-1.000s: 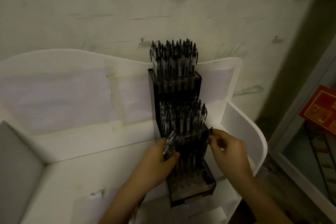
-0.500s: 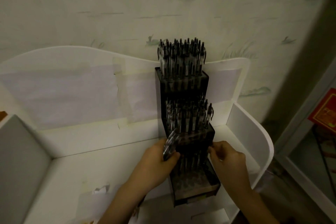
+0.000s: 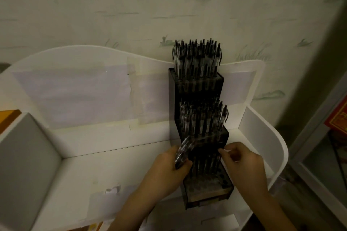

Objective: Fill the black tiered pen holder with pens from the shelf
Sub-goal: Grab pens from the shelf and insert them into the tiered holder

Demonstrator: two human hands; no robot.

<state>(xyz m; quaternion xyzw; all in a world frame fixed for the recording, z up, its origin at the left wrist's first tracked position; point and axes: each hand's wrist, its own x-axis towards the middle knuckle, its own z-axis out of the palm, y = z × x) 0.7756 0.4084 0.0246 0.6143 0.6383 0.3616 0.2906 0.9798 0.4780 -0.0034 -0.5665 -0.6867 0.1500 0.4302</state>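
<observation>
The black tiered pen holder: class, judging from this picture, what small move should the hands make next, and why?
Probably the right hand should take one pen from the bundle of pens gripped by the left hand and stand it in the lowest tier. The black tiered pen holder looks packed in its two upper tiers, while the lowest shows empty holes at the front.

The black three-tiered plastic pen holder [image 3: 199,88] stands upright on the white shelf [image 3: 120,163]. Top and middle tiers are packed with clear-barrelled black-capped pens [image 3: 197,56]; the bottom tier's only part full, front holes open. A loose bunch of pens [image 3: 183,153] sits tilted at its left edge.
</observation>
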